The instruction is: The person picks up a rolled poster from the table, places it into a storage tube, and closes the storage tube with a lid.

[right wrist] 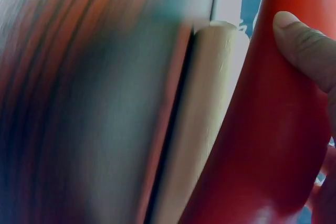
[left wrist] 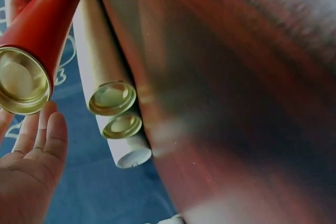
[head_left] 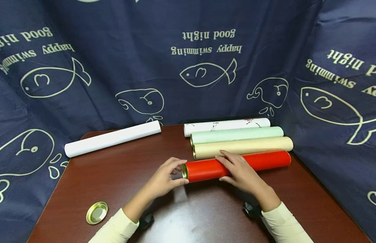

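Observation:
A red cardboard tube with a gold metal lid on its left end lies across the front of a row of tubes. My right hand grips it near the middle, thumb on the near side and fingers over the far side. At the lidded end is my left hand, its fingers fairly straight and its thumb by the lower rim. In the left wrist view, the left fingers are just below the rim; firm contact is unclear. Whether the red tube touches the table cannot be told.
Behind it lie a beige tube, a pale green tube and a white patterned tube. A white roll lies at the back left. A loose gold lid sits front left on the brown table. Dark fabric surrounds the table.

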Tool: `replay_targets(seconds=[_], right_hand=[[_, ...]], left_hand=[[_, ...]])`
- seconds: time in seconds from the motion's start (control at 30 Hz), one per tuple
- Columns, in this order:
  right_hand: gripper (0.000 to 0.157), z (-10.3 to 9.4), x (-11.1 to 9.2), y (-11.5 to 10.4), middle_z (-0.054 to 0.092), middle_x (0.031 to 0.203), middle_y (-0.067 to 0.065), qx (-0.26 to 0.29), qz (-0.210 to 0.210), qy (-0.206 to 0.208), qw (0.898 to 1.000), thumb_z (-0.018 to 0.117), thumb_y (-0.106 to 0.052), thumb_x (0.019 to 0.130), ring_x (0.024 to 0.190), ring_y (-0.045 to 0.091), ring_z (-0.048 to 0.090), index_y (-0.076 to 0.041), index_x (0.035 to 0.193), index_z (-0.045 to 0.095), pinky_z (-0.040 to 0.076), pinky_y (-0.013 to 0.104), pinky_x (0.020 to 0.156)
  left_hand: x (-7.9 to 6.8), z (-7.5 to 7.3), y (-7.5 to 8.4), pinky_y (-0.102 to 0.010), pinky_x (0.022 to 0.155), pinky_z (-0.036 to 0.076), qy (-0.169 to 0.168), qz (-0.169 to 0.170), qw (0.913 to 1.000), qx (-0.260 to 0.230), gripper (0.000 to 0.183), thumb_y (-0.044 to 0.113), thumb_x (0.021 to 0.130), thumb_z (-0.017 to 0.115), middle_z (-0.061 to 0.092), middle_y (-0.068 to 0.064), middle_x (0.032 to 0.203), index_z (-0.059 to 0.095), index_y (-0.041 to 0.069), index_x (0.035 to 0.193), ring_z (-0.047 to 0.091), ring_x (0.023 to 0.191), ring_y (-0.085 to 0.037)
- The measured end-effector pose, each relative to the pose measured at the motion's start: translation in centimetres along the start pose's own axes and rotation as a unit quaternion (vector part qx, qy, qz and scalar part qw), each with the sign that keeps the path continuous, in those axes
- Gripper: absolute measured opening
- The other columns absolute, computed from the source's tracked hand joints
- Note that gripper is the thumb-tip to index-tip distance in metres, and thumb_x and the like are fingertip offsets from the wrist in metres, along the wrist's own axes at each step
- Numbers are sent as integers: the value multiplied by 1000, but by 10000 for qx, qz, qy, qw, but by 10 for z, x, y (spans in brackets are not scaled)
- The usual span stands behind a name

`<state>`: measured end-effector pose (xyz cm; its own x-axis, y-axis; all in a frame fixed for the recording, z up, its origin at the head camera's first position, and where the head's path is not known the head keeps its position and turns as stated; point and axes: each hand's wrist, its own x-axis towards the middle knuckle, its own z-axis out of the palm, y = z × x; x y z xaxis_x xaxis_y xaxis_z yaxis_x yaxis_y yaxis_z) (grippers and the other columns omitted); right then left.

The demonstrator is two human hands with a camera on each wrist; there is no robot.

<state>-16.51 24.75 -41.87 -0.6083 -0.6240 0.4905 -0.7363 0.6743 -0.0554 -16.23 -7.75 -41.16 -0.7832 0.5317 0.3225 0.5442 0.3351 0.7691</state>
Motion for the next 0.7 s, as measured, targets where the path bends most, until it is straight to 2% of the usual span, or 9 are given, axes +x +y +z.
replay_targets(seconds=[0.13,0.27,0.53,0.7], right_hand=[[76,-3,0,6,58,130,13,-59,8,-300,9995,87,-33,73,117,36,54,-8,138,55,42,56,98],[75,-2,-4,15,59,128,12,-117,49,-473,9988,87,-31,74,117,36,54,-7,138,55,42,57,98],[75,-2,-12,39,61,125,10,-408,326,-844,9951,89,-25,71,116,36,54,-6,136,55,41,55,99],[75,1,-9,48,61,125,11,-490,375,-1035,9927,88,-25,73,116,37,53,-6,136,54,38,55,102]], left_hand=[[8,-4,-6,-41,86,56,-390,111,9990,179,59,18,84,82,58,-8,122,56,4,136,64,103,-27],[16,-16,-14,-46,85,55,-724,75,9963,465,55,21,88,78,59,-10,123,57,5,135,64,106,-30],[27,-55,-33,-48,88,52,-935,-588,9891,976,49,22,91,75,57,-15,127,59,6,134,60,111,-34],[26,-82,-48,-47,88,52,-892,-888,9823,1384,47,23,92,73,57,-14,127,59,3,133,60,112,-37]])
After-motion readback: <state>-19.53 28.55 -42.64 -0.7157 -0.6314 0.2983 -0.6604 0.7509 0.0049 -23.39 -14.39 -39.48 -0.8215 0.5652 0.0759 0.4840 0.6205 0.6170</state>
